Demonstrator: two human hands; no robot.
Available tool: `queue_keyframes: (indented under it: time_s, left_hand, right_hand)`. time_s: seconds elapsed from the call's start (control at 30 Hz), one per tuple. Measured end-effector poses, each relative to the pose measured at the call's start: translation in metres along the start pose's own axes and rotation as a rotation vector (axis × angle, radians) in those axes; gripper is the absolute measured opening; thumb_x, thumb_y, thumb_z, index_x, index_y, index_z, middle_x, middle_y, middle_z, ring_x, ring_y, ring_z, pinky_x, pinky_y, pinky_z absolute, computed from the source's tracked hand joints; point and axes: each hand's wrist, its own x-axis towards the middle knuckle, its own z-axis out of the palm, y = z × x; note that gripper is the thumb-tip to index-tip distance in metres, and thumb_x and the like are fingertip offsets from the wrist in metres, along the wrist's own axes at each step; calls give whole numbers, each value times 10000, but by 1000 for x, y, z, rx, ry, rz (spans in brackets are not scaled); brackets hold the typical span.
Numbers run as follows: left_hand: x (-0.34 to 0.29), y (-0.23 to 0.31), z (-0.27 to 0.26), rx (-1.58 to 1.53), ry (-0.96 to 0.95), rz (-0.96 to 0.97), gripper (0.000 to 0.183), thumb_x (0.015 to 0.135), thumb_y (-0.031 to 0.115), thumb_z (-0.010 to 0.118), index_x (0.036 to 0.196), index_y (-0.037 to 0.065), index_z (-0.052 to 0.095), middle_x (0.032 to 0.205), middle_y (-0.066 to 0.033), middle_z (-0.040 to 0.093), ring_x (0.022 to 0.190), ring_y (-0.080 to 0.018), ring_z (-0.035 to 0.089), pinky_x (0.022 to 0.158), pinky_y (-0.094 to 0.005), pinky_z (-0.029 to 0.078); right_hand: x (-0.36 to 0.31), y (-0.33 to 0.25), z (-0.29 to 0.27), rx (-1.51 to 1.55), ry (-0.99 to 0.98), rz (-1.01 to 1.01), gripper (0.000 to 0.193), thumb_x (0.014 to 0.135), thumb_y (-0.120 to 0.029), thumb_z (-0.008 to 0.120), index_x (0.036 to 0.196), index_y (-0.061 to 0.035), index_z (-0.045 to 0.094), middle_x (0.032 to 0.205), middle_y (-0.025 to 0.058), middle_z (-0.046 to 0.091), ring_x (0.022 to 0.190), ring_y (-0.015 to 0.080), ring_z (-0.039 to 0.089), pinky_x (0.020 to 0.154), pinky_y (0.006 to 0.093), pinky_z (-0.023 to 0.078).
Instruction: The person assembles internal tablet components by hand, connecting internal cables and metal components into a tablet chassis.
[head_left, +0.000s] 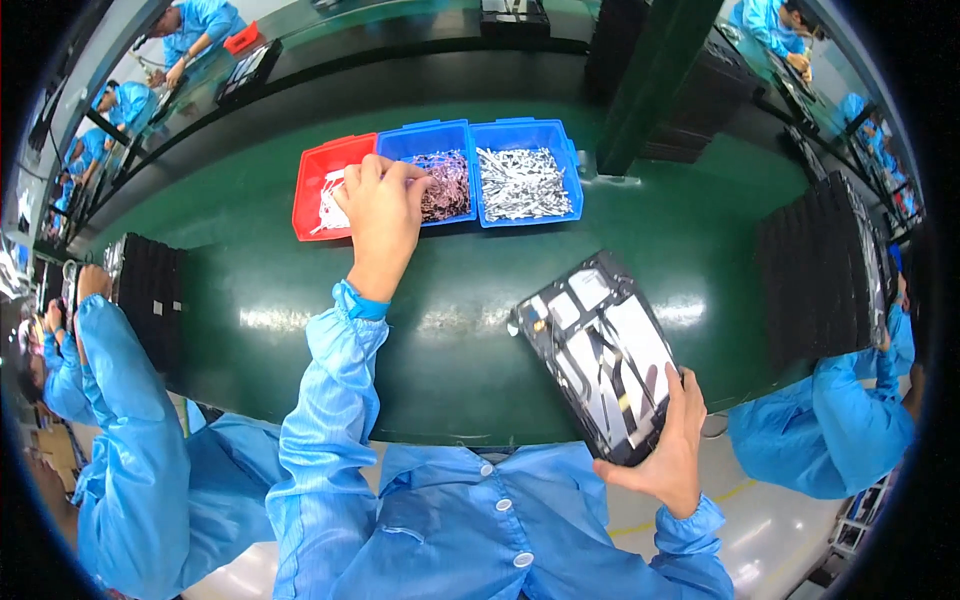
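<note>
My left hand [382,215] reaches over the near left part of the middle blue bin [425,131], which holds many small pinkish-brown parts [447,187]. Its fingers are pinched together at the parts, and whatever lies between the fingertips is too small to make out. My right hand [672,450] grips the near right end of an opened tablet [605,360], thumb on the near edge and fingers along the right side. The tablet is tilted, its inside facing up, showing silvery battery panels, black flat cables and a black frame.
Left of the middle bin stands a red bin [309,190] with white strips; right of it, another blue bin [575,190] holds silvery-white pieces. Black trays are stacked at the left [150,300] and right [815,270]. A green post [655,90] rises behind. Co-workers in blue sit on both sides.
</note>
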Motion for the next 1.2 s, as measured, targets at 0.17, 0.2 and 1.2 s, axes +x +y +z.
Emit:
queue_keyframes:
  time_s: [0.17, 0.2, 1.2]
  left_hand:
    - [1, -3, -4, -188, 0, -98, 115, 845, 179, 747, 943, 117, 741, 950, -76, 586, 977, -287, 514, 877, -424, 373]
    - [-1, -5, -5, -207, 0, -90, 118, 864, 168, 733, 968, 114, 742, 951, -81, 584, 972, -286, 509, 882, -413, 378]
    - [-127, 97, -47, -1402, -185, -764, 119, 959, -4, 624, 1052, -49, 683, 1138, -104, 572, 1270, -286, 566, 1033, -333, 463]
  right_hand:
    - [12, -33, 20, -197, 98, -40, 1268, 580, -632, 854, 1475, 67, 289, 1345, 378, 336, 1192, 521, 385, 978, 610, 318]
    - [11, -34, 18, -161, 86, -88, 1259, 603, -648, 840, 1470, 83, 292, 1314, 367, 379, 1154, 494, 428, 957, 576, 360]
    - [171, -3, 37, 231, 111, -333, 587, 862, -312, 771, 1240, 84, 557, 1045, 176, 542, 710, 199, 585, 618, 328, 495]
